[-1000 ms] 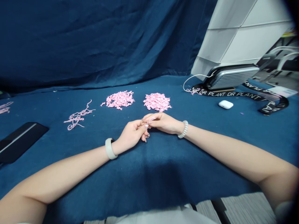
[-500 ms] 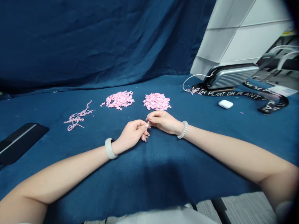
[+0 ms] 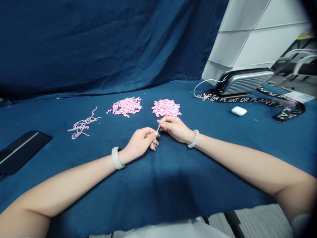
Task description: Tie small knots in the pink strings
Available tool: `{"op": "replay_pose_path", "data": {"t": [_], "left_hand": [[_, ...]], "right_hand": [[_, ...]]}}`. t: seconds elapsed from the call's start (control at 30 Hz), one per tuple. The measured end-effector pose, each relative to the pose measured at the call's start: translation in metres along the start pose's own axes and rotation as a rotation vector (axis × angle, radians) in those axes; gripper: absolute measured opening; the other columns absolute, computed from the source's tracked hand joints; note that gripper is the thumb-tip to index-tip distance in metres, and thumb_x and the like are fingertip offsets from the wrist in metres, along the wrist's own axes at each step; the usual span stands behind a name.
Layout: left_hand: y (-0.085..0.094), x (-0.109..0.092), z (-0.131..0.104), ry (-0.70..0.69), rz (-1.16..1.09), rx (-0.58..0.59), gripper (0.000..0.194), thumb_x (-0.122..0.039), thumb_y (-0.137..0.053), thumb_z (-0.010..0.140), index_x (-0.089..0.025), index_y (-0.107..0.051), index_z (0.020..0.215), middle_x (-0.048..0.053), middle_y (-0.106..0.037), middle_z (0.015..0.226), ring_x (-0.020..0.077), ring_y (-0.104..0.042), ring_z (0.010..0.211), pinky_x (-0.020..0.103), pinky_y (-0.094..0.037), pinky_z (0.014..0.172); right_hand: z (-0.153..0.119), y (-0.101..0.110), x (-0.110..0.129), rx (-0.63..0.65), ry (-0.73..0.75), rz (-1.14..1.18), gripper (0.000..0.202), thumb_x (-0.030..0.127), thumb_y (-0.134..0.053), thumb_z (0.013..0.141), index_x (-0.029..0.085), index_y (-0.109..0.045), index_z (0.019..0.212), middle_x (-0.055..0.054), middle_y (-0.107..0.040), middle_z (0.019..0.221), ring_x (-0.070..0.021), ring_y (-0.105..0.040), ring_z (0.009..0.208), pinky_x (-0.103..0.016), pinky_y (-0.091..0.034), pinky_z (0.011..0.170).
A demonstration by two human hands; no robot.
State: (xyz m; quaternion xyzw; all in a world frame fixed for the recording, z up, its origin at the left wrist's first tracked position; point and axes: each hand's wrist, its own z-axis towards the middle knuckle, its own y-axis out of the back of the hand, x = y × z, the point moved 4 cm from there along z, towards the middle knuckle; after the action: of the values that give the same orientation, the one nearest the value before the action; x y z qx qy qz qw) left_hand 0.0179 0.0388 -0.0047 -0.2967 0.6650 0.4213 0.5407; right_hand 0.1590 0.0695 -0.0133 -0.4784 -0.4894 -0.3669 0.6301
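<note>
Between my fingertips a short piece of pink yarn is stretched. My left hand, with a pale band at the wrist, pinches its lower end. The upper end is pinched by my right hand, which wears a coiled bracelet. Just beyond my hands lies a heap of small pink yarn pieces, some of them looking knotted. A second heap of pink pieces lies to its left. Farther left, loose pink strands are spread on the blue cloth.
At the left edge lies a flat black object. On the right are a white earbud case, a black lettered strap and a ribbed silver case with a white cord. A blue curtain hangs behind.
My right fingertips have moved slightly up and away from my left, so more of the pink yarn shows between them. My left hand has stayed nearly still.
</note>
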Motion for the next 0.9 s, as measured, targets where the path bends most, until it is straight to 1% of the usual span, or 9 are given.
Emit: {"op": "replay_pose_path", "data": {"t": [0.17, 0.37, 0.47, 0.53, 0.6, 0.7, 0.77, 0.83, 0.9], "left_hand": [[0.000, -0.001, 0.000, 0.005, -0.002, -0.003, 0.026, -0.036, -0.050, 0.082, -0.011, -0.054, 0.081, -0.001, -0.057, 0.056, 0.0051, -0.054, 0.048, 0.018, -0.048, 0.057], [-0.001, -0.002, 0.000, 0.002, -0.012, -0.001, 0.026, -0.036, -0.051, 0.081, -0.011, -0.053, 0.081, -0.001, -0.057, 0.056, 0.0051, -0.054, 0.048, 0.018, -0.048, 0.057], [0.000, -0.002, 0.000, 0.008, -0.031, -0.018, 0.026, -0.036, -0.052, 0.081, -0.010, -0.054, 0.081, -0.001, -0.056, 0.056, 0.0046, -0.053, 0.048, 0.018, -0.048, 0.058], [0.000, 0.000, 0.001, 0.013, -0.056, -0.032, 0.026, -0.035, -0.052, 0.081, -0.010, -0.056, 0.087, -0.001, -0.056, 0.056, 0.0045, -0.053, 0.048, 0.018, -0.049, 0.058], [0.001, 0.002, 0.002, 0.022, -0.099, -0.048, 0.027, -0.032, -0.051, 0.081, -0.011, -0.057, 0.096, -0.001, -0.057, 0.059, 0.0045, -0.054, 0.050, 0.019, -0.050, 0.059], [0.004, 0.008, 0.003, 0.016, -0.201, -0.108, 0.031, -0.027, -0.051, 0.081, -0.013, -0.054, 0.109, 0.000, -0.060, 0.064, 0.0048, -0.055, 0.052, 0.020, -0.051, 0.062], [0.008, 0.011, 0.004, -0.018, -0.276, -0.170, 0.035, -0.025, -0.054, 0.079, -0.015, -0.050, 0.112, -0.001, -0.061, 0.065, 0.0045, -0.055, 0.053, 0.019, -0.050, 0.062], [0.012, 0.011, 0.004, -0.060, -0.340, -0.226, 0.037, -0.025, -0.056, 0.078, -0.017, -0.048, 0.113, -0.001, -0.061, 0.066, 0.0035, -0.055, 0.053, 0.017, -0.048, 0.060], [0.017, 0.008, 0.005, -0.097, -0.390, -0.275, 0.034, -0.026, -0.058, 0.077, -0.017, -0.049, 0.109, -0.002, -0.061, 0.065, 0.0022, -0.053, 0.051, 0.015, -0.047, 0.059]], "right_hand": [[0.001, -0.001, -0.002, 0.039, -0.003, -0.024, 0.027, 0.036, -0.069, 0.069, 0.013, -0.056, 0.062, 0.002, -0.052, 0.057, -0.0073, -0.046, 0.056, -0.025, -0.037, 0.059], [0.001, -0.002, -0.002, 0.048, -0.025, 0.006, 0.027, 0.036, -0.069, 0.069, 0.013, -0.056, 0.064, 0.001, -0.054, 0.059, -0.0079, -0.048, 0.057, -0.025, -0.037, 0.060], [0.001, -0.002, -0.002, 0.047, -0.034, 0.028, 0.026, 0.035, -0.068, 0.069, 0.013, -0.055, 0.064, 0.001, -0.053, 0.059, -0.0079, -0.047, 0.057, -0.024, -0.036, 0.060], [0.001, -0.001, -0.001, 0.039, -0.030, 0.053, 0.025, 0.034, -0.068, 0.069, 0.013, -0.054, 0.065, 0.002, -0.052, 0.058, -0.0077, -0.047, 0.057, -0.024, -0.036, 0.060], [0.001, 0.000, -0.001, 0.028, -0.018, 0.078, 0.024, 0.032, -0.068, 0.068, 0.013, -0.054, 0.066, 0.002, -0.052, 0.059, -0.0075, -0.047, 0.057, -0.024, -0.037, 0.061], [0.002, 0.002, -0.002, -0.003, -0.004, 0.093, 0.024, 0.033, -0.067, 0.068, 0.014, -0.053, 0.068, 0.003, -0.051, 0.059, -0.0076, -0.047, 0.057, -0.025, -0.038, 0.062], [0.003, 0.005, -0.002, -0.035, 0.001, 0.078, 0.024, 0.034, -0.067, 0.069, 0.014, -0.053, 0.070, 0.003, -0.050, 0.058, -0.0078, -0.047, 0.057, -0.025, -0.038, 0.062], [0.003, 0.006, -0.002, -0.055, 0.004, 0.054, 0.025, 0.035, -0.067, 0.068, 0.015, -0.053, 0.070, 0.003, -0.050, 0.058, -0.0078, -0.047, 0.057, -0.025, -0.039, 0.062], [0.003, 0.006, -0.002, -0.055, 0.006, 0.014, 0.026, 0.036, -0.067, 0.068, 0.015, -0.053, 0.069, 0.003, -0.051, 0.059, -0.0079, -0.048, 0.057, -0.025, -0.039, 0.061]]}}
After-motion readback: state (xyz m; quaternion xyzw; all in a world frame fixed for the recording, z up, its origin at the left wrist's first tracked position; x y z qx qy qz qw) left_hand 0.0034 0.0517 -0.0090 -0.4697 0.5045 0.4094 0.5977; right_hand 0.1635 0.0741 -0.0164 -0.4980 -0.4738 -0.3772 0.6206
